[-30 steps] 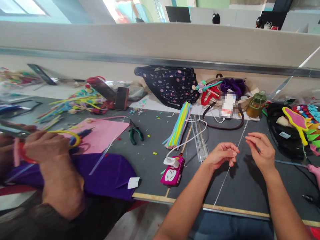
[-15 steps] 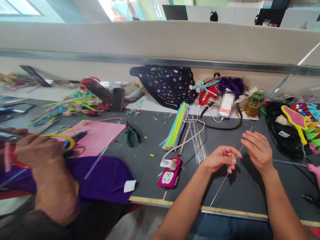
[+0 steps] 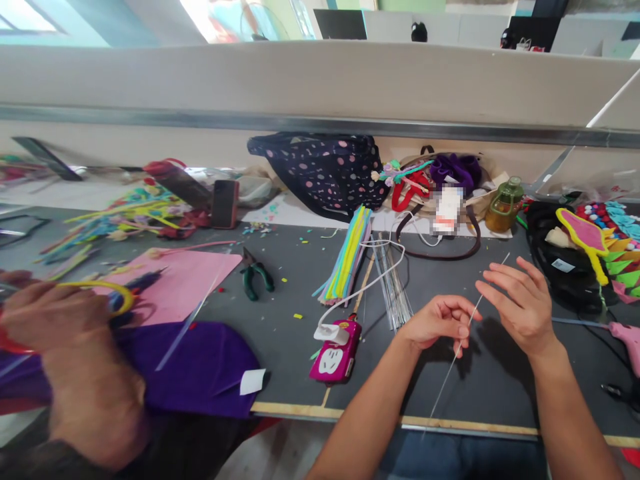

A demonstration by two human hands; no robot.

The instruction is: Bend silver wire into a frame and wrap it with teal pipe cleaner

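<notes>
A thin, straight wire slants up from the table's front edge past my fingers. My left hand pinches it between thumb and fingers near its upper part. My right hand is beside the wire's top end, fingers spread and stretched out; the fingertips are close to the wire, and whether they touch it I cannot tell. Left of my hands lies a bundle of similar silvery wires. Next to it is a bundle of coloured fuzzy stems in yellow, blue and lilac.
A magenta power box with a white plug and cable lies left of my forearm. Green-handled pliers rest farther left. A co-worker's hand holds something over purple cloth. At right are a pink glue gun and a black bag.
My right hand has opened a little, its fingers spreading away from the wire. My left hand keeps its pinch. The whole view has shifted slightly, with the table's contents sliding left.
</notes>
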